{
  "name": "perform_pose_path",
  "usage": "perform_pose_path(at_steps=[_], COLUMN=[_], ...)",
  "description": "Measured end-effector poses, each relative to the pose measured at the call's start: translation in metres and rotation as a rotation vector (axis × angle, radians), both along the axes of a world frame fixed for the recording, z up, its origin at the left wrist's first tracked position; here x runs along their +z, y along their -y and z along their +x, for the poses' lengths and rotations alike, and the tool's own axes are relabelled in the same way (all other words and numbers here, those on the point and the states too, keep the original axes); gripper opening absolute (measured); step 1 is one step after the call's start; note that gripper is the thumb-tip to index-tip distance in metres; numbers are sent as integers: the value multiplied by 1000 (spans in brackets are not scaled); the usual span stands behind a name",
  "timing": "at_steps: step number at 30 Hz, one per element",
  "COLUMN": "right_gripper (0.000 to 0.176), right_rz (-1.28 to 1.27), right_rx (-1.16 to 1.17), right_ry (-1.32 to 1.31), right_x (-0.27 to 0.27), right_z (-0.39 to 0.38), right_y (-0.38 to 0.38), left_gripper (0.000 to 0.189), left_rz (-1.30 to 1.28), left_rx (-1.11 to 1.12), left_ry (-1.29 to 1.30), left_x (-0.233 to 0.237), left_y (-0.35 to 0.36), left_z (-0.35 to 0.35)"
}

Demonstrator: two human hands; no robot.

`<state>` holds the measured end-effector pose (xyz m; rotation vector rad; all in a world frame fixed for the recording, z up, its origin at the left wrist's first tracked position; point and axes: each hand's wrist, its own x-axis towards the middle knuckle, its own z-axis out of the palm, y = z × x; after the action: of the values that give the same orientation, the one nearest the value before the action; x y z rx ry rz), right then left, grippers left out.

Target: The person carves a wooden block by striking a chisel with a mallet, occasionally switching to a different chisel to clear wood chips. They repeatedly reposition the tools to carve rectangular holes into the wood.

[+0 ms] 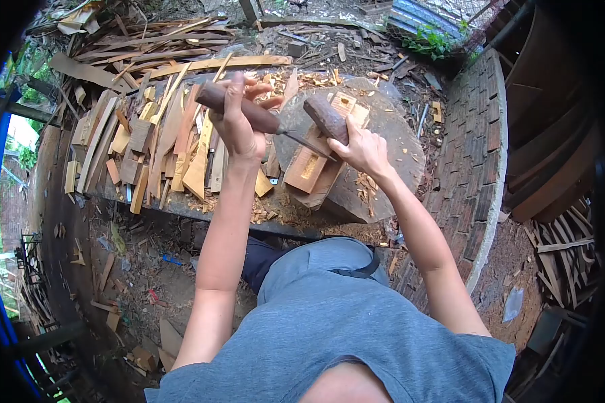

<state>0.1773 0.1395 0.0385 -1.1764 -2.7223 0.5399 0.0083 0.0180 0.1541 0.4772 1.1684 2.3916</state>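
My left hand [238,127] holds a chisel [259,115] by its dark wooden handle, thumb across it and other fingers loosely spread behind. The chisel's metal shaft slants down right, its tip over a light wooden block [298,176] with rectangular recesses. My right hand [364,151] is closed on the lower end of a thick dark wooden piece [325,117], above the block's middle. The thumb reaches towards the chisel tip; contact is unclear. Beneath the block, another wooden piece [329,180] lies on a round stump [396,134]. My right hand covers part of the block.
Offcuts and strips [198,161] crowd the bench to the left, with long slats [222,64] behind. Wood chips [366,191] lie on the stump. A low brick wall [467,148] curves along the right. Debris litters the ground.
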Motion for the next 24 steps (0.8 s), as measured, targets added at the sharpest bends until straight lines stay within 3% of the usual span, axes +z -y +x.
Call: perform_pose_path(at_steps=[5,10,15,17,19,21,24], right_gripper=[74,73,70,70,70,70,71], right_rz=[-13,-50,-66,-78,-87,-93,-82], right_rx=[5,5,-3,4,15,13,-13], right_ry=[-24,-23,-7,-7,-3,3,25], right_x=[2,4,8,9,7,8,11], right_z=[2,1,3,3,2,3,2], right_y=[0,0,2,2,1,0,3], left_gripper=[27,25,21,22,21,33,37], left_rz=[-50,-138,-178,-266,-258,-171,-53], left_rx=[274,373,201,65,78,84,104], left_ry=[186,35,-217,-560,-616,-804,-663], left_x=[-26,-44,-43,-45,-50,-63,-68], left_y=[3,16,29,31,31,29,20], left_z=[-13,-15,2,6,14,18,31])
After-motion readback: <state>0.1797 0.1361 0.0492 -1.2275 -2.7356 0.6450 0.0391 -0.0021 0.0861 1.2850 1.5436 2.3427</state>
